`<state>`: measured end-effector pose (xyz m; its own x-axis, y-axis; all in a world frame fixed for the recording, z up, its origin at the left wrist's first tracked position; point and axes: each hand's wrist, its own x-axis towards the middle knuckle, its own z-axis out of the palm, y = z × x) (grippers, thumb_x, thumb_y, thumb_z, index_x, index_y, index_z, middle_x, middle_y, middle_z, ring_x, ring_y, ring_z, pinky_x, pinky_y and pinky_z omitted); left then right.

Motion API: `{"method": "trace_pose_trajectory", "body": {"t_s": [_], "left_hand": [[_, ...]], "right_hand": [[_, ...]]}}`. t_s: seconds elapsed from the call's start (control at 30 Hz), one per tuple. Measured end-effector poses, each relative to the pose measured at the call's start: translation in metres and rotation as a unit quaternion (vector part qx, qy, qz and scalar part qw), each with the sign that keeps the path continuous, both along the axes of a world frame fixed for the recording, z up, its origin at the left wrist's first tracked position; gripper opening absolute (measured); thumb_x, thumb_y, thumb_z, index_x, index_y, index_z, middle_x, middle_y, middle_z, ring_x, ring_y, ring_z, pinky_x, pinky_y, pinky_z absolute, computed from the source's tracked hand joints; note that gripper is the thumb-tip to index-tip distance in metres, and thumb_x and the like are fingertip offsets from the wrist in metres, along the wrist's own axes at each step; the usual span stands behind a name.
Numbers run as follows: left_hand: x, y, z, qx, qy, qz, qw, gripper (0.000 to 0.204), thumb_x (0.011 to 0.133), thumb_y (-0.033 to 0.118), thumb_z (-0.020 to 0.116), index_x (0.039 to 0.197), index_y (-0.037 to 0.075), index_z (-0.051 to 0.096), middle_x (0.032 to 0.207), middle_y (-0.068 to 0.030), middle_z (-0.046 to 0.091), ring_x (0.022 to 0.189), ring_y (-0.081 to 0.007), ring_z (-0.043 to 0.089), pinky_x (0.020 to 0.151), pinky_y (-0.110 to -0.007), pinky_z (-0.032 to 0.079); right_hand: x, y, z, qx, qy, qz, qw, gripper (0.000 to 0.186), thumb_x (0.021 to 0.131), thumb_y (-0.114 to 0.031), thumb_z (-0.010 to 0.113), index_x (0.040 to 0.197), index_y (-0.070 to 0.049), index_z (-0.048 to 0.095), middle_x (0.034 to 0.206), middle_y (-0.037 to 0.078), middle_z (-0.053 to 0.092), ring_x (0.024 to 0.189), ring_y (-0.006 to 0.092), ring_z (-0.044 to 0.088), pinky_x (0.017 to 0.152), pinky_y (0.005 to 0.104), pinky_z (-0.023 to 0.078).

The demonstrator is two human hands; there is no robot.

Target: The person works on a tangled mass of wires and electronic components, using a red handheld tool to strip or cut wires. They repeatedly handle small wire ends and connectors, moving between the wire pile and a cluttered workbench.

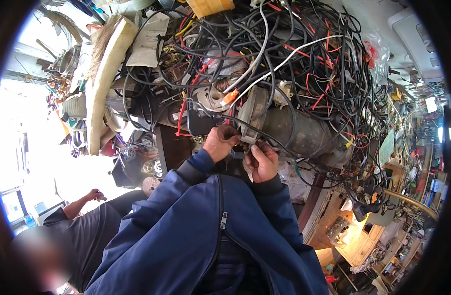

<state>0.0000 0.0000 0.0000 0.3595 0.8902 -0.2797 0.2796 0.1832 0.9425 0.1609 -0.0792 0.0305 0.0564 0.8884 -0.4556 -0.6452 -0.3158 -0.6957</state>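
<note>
A large grey cylindrical body like an electric motor [304,130] lies on the cluttered bench, its ribbed flange end [253,110] toward me. My left hand [220,142] is closed, its fingertips pinched together at the flange's lower edge. Just to the right, my right hand [263,162] is closed too, thumb and fingers together below the flange. Whatever small piece the fingertips hold is hidden. A black box with a cable [201,123] sits beside my left hand. Behind it are a round metal end plate [211,99] and an orange connector [230,97].
Tangled black, white and red cables [294,54] cover the bench behind and drape over the cylinder. A long pale foam strip [101,93] stands at the left. Another person [93,231] is at lower left. Wooden furniture [360,241] and crowded shelves fill the right.
</note>
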Motion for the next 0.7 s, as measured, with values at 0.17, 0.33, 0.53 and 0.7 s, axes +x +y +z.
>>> {"method": "trace_pose_trajectory", "body": {"t_s": [0.17, 0.33, 0.53, 0.7], "left_hand": [[0.002, 0.000, 0.010, -0.029, -0.048, 0.029, 0.998, 0.017, 0.081, 0.011, 0.067, 0.087, -0.005, 0.065, 0.075, -0.0125, 0.067, 0.068, -0.0143, 0.061, 0.065, -0.030, 0.049], [0.002, -0.002, 0.002, -0.026, -0.046, 0.030, 0.998, 0.016, 0.081, 0.010, 0.067, 0.088, -0.005, 0.065, 0.075, -0.0118, 0.067, 0.068, -0.0143, 0.061, 0.065, -0.030, 0.049], [0.002, -0.001, 0.010, -0.036, -0.059, 0.020, 0.997, 0.016, 0.082, 0.009, 0.067, 0.088, -0.006, 0.065, 0.075, -0.0117, 0.067, 0.069, -0.0142, 0.061, 0.065, -0.029, 0.049], [0.002, -0.002, 0.000, -0.033, -0.072, 0.031, 0.996, 0.015, 0.082, 0.008, 0.067, 0.088, -0.006, 0.065, 0.075, -0.0112, 0.067, 0.068, -0.0138, 0.061, 0.064, -0.029, 0.049]], "right_hand": [[0.006, -0.002, 0.010, 0.011, 0.175, 0.016, 0.984, 0.013, 0.091, -0.013, 0.059, 0.100, -0.004, 0.058, 0.090, 0.012, 0.064, 0.057, 0.0154, 0.052, 0.047, 0.0261, 0.037], [0.007, -0.009, 0.001, 0.043, 0.215, 0.022, 0.976, 0.013, 0.090, -0.012, 0.059, 0.101, -0.004, 0.058, 0.092, 0.014, 0.064, 0.060, 0.0166, 0.054, 0.048, 0.0263, 0.040], [0.007, -0.010, 0.003, 0.047, 0.200, 0.014, 0.979, 0.013, 0.089, -0.010, 0.061, 0.100, -0.003, 0.058, 0.093, 0.015, 0.064, 0.061, 0.0174, 0.056, 0.050, 0.0280, 0.042], [0.003, -0.010, 0.012, 0.018, 0.142, -0.007, 0.990, 0.013, 0.089, -0.008, 0.061, 0.099, -0.001, 0.058, 0.088, 0.012, 0.063, 0.061, 0.0171, 0.056, 0.050, 0.0278, 0.043]]}}
